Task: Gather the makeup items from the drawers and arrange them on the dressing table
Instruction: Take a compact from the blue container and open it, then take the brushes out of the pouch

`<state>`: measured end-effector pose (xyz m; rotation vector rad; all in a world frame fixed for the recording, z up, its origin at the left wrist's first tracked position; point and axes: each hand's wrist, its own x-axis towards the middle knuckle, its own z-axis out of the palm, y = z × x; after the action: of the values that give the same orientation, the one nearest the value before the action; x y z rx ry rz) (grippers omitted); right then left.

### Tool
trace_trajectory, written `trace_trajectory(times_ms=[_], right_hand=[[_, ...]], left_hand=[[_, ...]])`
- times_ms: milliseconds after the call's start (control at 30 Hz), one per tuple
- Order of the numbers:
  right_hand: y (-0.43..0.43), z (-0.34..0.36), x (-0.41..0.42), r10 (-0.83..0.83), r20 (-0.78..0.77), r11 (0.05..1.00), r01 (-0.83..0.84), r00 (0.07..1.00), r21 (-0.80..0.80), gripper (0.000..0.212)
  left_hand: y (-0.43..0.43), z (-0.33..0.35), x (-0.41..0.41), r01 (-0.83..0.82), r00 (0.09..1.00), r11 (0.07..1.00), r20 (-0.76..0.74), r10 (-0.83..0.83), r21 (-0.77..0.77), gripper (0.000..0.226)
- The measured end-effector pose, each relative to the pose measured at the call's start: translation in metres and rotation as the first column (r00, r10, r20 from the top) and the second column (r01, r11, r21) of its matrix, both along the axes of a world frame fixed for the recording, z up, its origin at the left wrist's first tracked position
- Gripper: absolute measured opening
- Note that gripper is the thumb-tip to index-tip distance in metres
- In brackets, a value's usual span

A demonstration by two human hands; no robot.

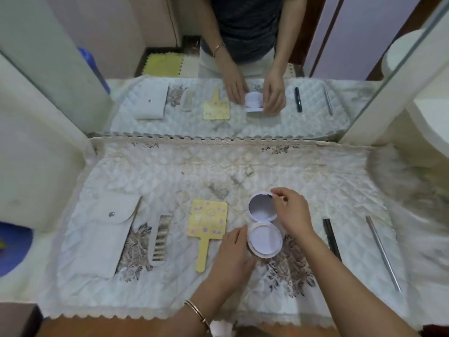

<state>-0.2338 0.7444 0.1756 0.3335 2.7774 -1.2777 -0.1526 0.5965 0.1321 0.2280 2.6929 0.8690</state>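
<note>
Head view, compact [265, 240] between left hand [234, 251], right hand [292, 212]

Left grip [233, 251] and right grip [291, 212]: bare. Forearms: uncovered along their whole visible length. Left wrist: one thin, gold-coloured bangle [196, 312], plain and narrow. Seen in the mirror [145, 25]: a dark grey, finely flecked top [247, 27] over the torso. Below it are what appear to be pale trousers [257, 66]; the reflection is too soft to confirm.
</note>
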Motion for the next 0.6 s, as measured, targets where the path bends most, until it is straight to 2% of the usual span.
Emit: trace_trajectory(times_ms=[67,133,233,333,467,600], right_hand=[[-0.008,0.002,0.011,-0.011,-0.117,0.998,0.019,0.993,0.06,0.027],[-0.019,0.0,0.023,0.019,-0.206,0.993,0.005,0.978,0.116,0.032],[-0.039,-0.009,0.036,0.099,-0.214,0.977,-0.054,0.972,0.205,0.039],[-0.081,-0.008,0.048,0.167,-0.141,0.978,-0.146,0.976,0.152,0.031],[-0.165,-0.004,0.046,0.416,-0.034,0.904,-0.409,0.909,0.127,0.04],[-0.246,-0.008,0.026,0.613,0.025,0.774,-0.607,0.79,0.18,0.042]], left_hand=[[-0.016,0.0,0.007,-0.041,0.991,0.997,-0.127,0.049,0.062,0.055],[-0.042,0.004,0.013,-0.092,0.983,0.987,-0.146,0.112,0.132,0.047],[-0.099,0.01,0.016,-0.204,0.958,0.97,-0.178,0.226,0.132,0.042],[-0.168,0.014,0.013,-0.387,0.891,0.919,-0.224,0.394,0.073,0.039],[-0.243,0.015,0.007,-0.605,0.792,0.796,-0.125,0.598,-0.022,0.051],[-0.284,0.007,-0.005,-0.578,0.811,0.809,0.037,0.584,-0.102,0.076]])
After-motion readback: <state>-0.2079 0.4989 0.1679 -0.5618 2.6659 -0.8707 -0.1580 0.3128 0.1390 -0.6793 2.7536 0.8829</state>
